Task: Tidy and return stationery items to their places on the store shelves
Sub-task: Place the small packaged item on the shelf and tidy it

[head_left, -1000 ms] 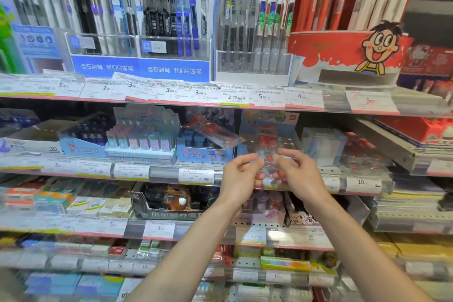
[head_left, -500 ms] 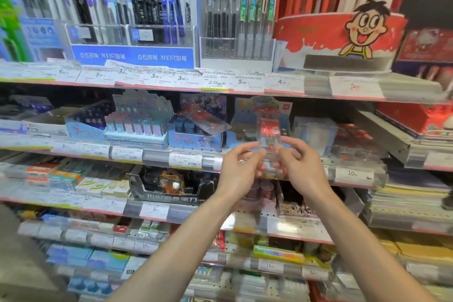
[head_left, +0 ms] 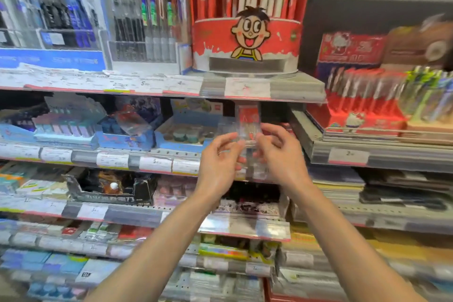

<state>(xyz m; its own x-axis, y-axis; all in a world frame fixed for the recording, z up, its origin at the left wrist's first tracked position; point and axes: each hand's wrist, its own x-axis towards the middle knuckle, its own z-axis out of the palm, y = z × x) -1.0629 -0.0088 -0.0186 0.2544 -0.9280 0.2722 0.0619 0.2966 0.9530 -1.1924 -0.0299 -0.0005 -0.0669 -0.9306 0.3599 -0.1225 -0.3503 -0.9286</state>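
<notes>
1. Far left, pens (head_left: 61, 12) are standing in clear racks on the top shelf, blurred.
2. Below them, a blue box (head_left: 181, 135) of small round items is sitting on the second shelf (head_left: 110, 159).
3. The left hand (head_left: 219, 167) is pinching the left edge of a clear packet (head_left: 248, 127), fingers curled.
4. The packet, red card inside, is being held upright in front of the second shelf, just right of the blue box.
5. The right hand (head_left: 282, 157) is gripping the packet's right edge, fingers bent round it.
6. Above, a red cartoon display tub (head_left: 247, 41) is standing on the top shelf.
</notes>
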